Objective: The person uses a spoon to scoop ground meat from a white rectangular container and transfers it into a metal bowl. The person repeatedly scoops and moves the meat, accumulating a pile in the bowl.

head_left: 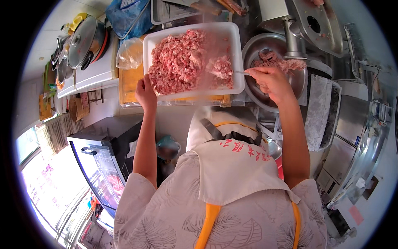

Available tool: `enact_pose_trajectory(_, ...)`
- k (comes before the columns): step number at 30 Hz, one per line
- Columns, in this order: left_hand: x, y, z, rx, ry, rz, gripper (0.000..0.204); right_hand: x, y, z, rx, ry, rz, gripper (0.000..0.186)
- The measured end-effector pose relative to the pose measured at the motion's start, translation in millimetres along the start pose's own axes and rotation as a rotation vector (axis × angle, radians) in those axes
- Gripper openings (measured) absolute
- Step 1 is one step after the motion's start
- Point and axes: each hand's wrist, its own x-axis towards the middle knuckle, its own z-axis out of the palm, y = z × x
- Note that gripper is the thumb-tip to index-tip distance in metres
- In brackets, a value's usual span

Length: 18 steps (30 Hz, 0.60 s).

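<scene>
On the desk's near edge: white tray (237, 41) of minced meat (176, 62), left hand (146, 93) clamped on its rim to steady it; right hand (271, 83) pinching a utensil (239, 73), scraping mince across from the steel bowl (255, 89) alongside.

Tray (236, 37) was smooth white plastic, bowl (257, 93) and grinder (317, 25) dull brushed metal, mince (176, 62) moist and coarse, board (129, 83) matt wood, apron (236, 174) matt cloth.

Clear plastic bag (129, 53) left of the white tray (236, 54).
</scene>
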Motion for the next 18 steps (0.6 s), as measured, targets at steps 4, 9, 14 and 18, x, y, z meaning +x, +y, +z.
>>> enact_pose_trajectory(4,3.1,-7.4,3.3,0.009,0.028,0.072,0.043,-46.9,-39.9,0.2,0.111,0.041,-0.087,0.031)
enact_pose_trajectory(9,-0.9,-10.3,2.3,-0.076,0.009,0.019,0.045,-124.9,-105.5,-24.4,0.055,0.317,-0.449,0.030)
enact_pose_trajectory(14,1.5,-5.8,1.5,-0.120,-0.025,-0.014,0.042,-148.5,-133.2,-46.9,-0.385,0.898,-0.794,0.026)
enact_pose_trajectory(18,-0.3,-9.9,2.6,-0.151,-0.018,-0.004,0.041,-89.1,-116.3,-81.7,-1.077,1.106,-1.147,0.018)
